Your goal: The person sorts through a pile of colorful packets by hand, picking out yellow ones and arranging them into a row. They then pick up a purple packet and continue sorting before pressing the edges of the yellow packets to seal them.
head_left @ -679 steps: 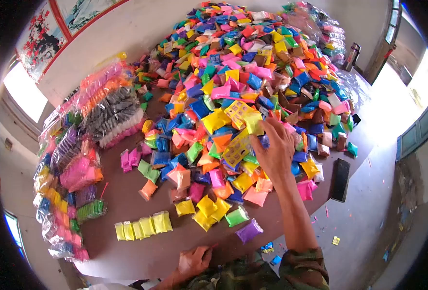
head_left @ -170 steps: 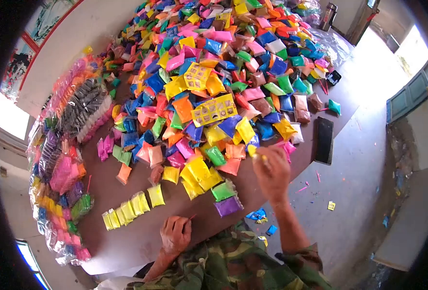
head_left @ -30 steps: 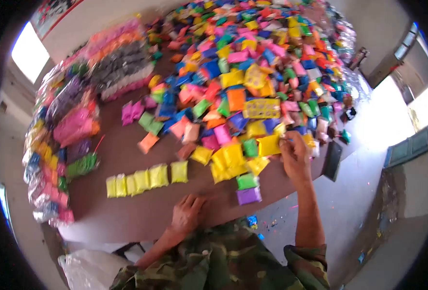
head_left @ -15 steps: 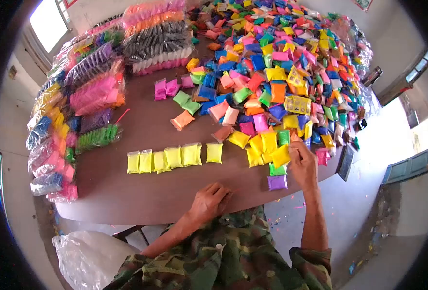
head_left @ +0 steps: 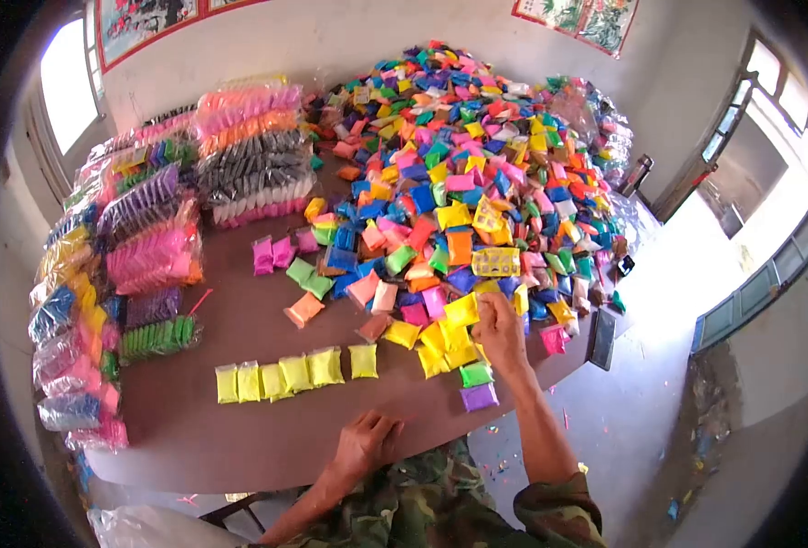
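Note:
My right hand (head_left: 503,340) is at the near edge of the big heap, its fingers pinching a small yellow packet (head_left: 461,310) by its right side. Just below lie more yellow packets (head_left: 433,342), overlapping one another. A green packet (head_left: 476,374) and a purple packet (head_left: 480,396) lie in front of them, left of my wrist. My left hand (head_left: 365,443) rests near the table's front edge with curled fingers, and nothing shows in it. Beyond it is a row of pale yellow packets (head_left: 295,373), with one pale yellow packet (head_left: 363,361) slightly apart at the right end.
A large heap of mixed coloured packets (head_left: 459,173) covers the back right of the table (head_left: 185,438). Bagged stacks of packets sorted by colour (head_left: 153,260) line the left side. Some loose green packets (head_left: 309,279) lie between. A clear plastic bag (head_left: 153,528) is at lower left.
The whole view has tilted up, showing more wall. My right hand has moved the pinched yellow packet away from me, toward the heap. My left hand stays near the table edge.

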Demonstrator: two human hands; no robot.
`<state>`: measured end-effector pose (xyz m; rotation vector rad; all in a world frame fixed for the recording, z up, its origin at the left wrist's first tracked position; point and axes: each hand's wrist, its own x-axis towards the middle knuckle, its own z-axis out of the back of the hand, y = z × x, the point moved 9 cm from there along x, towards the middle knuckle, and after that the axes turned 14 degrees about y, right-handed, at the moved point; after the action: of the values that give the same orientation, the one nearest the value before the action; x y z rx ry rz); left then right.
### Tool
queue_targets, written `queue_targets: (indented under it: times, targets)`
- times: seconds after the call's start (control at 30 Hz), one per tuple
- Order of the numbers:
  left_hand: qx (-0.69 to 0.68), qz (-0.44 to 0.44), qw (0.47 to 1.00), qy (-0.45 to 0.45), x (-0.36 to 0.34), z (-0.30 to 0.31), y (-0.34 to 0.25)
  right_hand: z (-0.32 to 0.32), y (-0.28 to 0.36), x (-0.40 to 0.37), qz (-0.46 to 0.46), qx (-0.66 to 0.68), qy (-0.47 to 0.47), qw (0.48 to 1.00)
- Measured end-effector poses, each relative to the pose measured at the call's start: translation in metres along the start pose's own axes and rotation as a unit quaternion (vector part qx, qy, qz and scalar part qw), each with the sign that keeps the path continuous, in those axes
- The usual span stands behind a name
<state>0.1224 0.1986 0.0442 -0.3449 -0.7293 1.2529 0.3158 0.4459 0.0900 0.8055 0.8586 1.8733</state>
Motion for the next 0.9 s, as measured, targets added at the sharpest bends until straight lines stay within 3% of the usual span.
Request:
queue_targets:
  times: [0.13,0.17,0.4,0.57,0.9]
  targets:
    - [0.004,-0.005,1.0,0.008,0.002,0.004,-0.004,-0.013,-0.03,0.005,-0.008,0.009,0.019,1.0]
    - [0.008,-0.003,1.0,0.009,0.003,0.003,-0.003,-0.015,-0.035,0.004,-0.047,0.04,0.039,0.997]
    - [0.008,-0.003,1.0,0.015,0.005,-0.003,-0.003,-0.004,-0.032,-0.004,-0.067,-0.07,0.008,0.995]
    - [0.029,-0.019,0.999,0.004,0.008,-0.003,-0.005,-0.005,-0.044,-0.003,-0.067,-0.073,0.003,0.995]
    - [0.04,0.005,0.999,0.013,0.015,0.004,-0.013,0.034,-0.032,-0.044,-0.038,-0.014,-0.144,0.989]
